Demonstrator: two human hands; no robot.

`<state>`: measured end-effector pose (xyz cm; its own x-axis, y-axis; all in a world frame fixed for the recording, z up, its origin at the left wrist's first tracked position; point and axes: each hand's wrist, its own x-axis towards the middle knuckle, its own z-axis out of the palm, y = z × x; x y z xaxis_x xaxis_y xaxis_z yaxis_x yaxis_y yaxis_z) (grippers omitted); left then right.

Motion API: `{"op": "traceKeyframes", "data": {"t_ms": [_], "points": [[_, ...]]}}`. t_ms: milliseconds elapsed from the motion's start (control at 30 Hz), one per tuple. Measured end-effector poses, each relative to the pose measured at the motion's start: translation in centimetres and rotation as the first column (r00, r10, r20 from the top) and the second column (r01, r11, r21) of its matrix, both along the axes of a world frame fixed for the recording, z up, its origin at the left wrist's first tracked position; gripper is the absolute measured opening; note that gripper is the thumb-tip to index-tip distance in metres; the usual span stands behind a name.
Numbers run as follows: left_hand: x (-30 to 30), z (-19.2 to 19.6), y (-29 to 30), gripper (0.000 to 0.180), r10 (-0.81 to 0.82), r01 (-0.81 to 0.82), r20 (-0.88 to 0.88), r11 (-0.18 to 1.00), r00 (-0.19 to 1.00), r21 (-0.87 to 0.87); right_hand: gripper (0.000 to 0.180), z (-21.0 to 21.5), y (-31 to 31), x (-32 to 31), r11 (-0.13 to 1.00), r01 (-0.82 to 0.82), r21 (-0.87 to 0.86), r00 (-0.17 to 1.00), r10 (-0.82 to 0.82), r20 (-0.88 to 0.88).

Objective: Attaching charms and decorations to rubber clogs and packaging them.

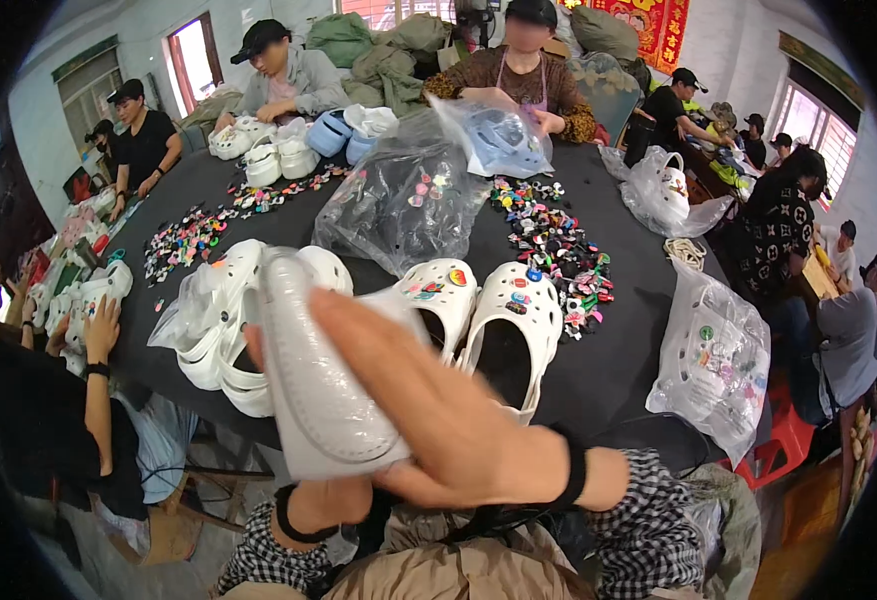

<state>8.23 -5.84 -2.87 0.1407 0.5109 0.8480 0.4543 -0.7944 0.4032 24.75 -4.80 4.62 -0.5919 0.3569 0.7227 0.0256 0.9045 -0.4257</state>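
Observation:
A white clog in clear plastic is raised close in front of me, its sole side towards me. Across its right side lies my right hand, with the fingers long and blurred and the thumb by its lower end. My left hand supports it from below and behind; most of those fingers are hidden. Just beyond stands a pair of white clogs with colourful charms on their tops. To the left, several more white clogs are stacked together, partly in clear plastic.
Loose shoe charms lie in piles on the black table. Clear bags lie mid-table, and a bagged clog pair sits at the right edge by a red stool. Across the table, two people handle clogs; others work at both sides.

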Motion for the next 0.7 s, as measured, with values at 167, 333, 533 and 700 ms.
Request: {"op": "traceKeyframes", "data": {"t_ms": [167, 333, 533, 700], "points": [[2.6, -0.5, 0.0, 0.077, -0.134, 0.133, 0.090, 0.991, 0.987, 0.023, 0.091, -1.8, -1.4, -1.9, 0.787, -0.503, -0.359, 0.851, 0.378, -0.364], [3.6, 0.1, -2.1, 0.080, -0.209, 0.204, 0.166, 0.978, 0.964, 0.045, 0.087, -2.0, -1.6, -1.6, 0.902, -0.235, -0.363, 0.914, 0.078, -0.398], [2.7, 0.6, -3.4, 0.094, -0.089, 0.098, 0.138, 0.993, 0.986, -0.062, 0.066, -1.5, -0.4, 1.8, 0.930, 0.131, -0.343, 0.933, -0.232, -0.274], [3.5, -1.2, -2.5, 0.115, -0.270, 0.287, 0.270, 0.958, 0.924, -0.025, 0.048, -2.1, -2.4, 1.3, 0.695, -0.447, -0.563, 0.874, 0.207, -0.439]]}}
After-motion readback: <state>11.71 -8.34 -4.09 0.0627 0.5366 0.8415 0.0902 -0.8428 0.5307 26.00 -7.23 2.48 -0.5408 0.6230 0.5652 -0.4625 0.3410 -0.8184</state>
